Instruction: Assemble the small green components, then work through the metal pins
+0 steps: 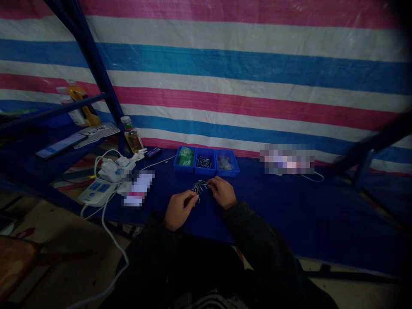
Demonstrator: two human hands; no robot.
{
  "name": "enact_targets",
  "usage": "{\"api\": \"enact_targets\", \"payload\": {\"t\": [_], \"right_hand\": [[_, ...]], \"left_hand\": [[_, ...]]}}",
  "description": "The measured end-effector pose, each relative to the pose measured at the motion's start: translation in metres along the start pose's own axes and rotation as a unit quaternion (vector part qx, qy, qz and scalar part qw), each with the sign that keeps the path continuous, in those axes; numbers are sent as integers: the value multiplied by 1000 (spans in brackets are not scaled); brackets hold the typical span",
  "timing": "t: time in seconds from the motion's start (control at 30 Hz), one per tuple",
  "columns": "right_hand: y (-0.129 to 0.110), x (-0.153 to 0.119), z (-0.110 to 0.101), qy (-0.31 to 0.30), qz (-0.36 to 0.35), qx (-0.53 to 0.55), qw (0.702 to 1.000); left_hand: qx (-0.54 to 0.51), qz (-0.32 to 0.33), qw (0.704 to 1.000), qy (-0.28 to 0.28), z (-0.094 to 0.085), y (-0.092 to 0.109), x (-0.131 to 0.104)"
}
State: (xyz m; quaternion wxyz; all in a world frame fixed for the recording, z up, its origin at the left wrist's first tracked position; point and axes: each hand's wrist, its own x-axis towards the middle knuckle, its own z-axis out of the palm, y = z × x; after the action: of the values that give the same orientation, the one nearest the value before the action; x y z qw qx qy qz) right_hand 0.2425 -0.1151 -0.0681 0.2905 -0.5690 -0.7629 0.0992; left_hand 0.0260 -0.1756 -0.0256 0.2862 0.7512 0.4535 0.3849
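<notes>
A small pile of thin, dark metal pieces (199, 185), shaped like pins or screws, lies on the blue tabletop between my hands. At its left edge, my left hand (179, 209) is closed, thumb and forefinger pinched together; what sits in the pinch is too small to make out. On the other side, my right hand (223, 193) has its fingertips pressed together at the pile's right edge, and anything between them is too small to name. Just behind stands a blue three-part bin (206, 171), with green bagged items at left, similar metal pieces in the middle and small pale pieces at right.
A white power strip (98, 193) with plugs and cables lies at the left, beside a blurred phone (139, 189). A bottle (132, 135) stands behind them near a blue metal post (96, 64). A blurred object (286, 161) lies at the back right. Striped sheeting (241, 77) hangs behind.
</notes>
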Motion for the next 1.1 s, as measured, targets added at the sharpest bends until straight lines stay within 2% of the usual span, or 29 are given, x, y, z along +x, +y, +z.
{"api": "enact_targets", "payload": {"t": [0.7,0.9,1.1], "right_hand": [[-4,1,1,-6,-9,-9,1000],[-12,-2,-8,57,-9,45,997],[-35,-41,-12,126,-18,150,980]], "left_hand": [[1,-4,1000,-10,0,1,-1],[-8,-8,1000,4,0,1,-1],[-41,-27,998,30,0,0,-1]]}}
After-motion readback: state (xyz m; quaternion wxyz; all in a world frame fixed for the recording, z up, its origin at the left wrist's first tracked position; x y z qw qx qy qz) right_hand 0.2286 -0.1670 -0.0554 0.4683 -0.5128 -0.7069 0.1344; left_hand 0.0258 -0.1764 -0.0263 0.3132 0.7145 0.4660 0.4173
